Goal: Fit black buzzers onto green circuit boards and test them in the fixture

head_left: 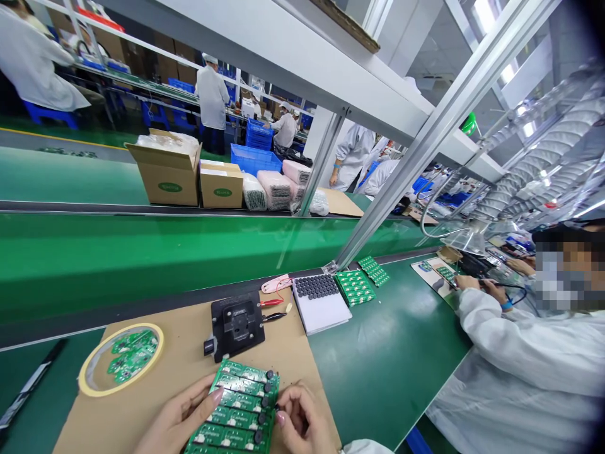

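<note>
The left hand (pixel 182 419) and right hand (pixel 305 419) grip one green circuit board panel (pixel 239 403) of six strips, near one yellow tape roll (pixel 106 392).

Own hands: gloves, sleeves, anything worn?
No gloves on the left hand or the right hand, and no rings show. A white sleeve shows at the bottom edge of the view, beyond the right hand; no sleeve shows on the left.
</note>
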`<state>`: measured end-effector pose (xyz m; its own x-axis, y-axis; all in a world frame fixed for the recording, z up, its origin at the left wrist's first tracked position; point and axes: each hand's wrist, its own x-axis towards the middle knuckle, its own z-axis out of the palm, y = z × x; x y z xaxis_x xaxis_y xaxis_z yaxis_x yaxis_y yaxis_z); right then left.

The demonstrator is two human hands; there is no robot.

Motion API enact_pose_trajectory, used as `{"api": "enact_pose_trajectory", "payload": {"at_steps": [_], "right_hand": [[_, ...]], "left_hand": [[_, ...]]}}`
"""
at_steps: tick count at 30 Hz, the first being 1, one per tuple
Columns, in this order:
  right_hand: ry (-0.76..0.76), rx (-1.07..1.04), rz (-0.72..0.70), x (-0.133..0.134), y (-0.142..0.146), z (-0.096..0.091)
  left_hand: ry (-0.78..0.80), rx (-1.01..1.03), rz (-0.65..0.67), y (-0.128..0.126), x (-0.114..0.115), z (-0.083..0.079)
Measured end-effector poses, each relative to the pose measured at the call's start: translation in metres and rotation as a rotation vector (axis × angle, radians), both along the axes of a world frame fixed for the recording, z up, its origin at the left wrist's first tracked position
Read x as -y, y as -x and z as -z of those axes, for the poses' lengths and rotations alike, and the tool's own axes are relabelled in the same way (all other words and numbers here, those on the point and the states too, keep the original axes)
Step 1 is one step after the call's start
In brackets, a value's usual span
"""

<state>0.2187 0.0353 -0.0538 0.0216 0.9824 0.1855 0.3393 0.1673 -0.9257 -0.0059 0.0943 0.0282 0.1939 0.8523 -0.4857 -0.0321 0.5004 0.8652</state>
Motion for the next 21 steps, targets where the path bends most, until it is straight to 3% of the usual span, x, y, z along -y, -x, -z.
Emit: {"api": "enact_pose_trajectory", "payload": {"at_steps": [6, 15, 21], "right_hand": [[0.019, 0.025, -0.010, 0.000, 0.000, -0.001], [0.076, 0.097, -0.024, 0.016, -0.007, -0.039], [0.047, 0.182, -0.114, 0.023, -0.013, -0.050]], "left_hand": [[0.066, 0.009, 0.086, 0.006, -0.005, 0.003], [0.032, 0.039, 0.102, -0.002, 0.005, -0.006], [0.007, 0.054, 0.136, -0.002, 0.007, -0.017]]}}
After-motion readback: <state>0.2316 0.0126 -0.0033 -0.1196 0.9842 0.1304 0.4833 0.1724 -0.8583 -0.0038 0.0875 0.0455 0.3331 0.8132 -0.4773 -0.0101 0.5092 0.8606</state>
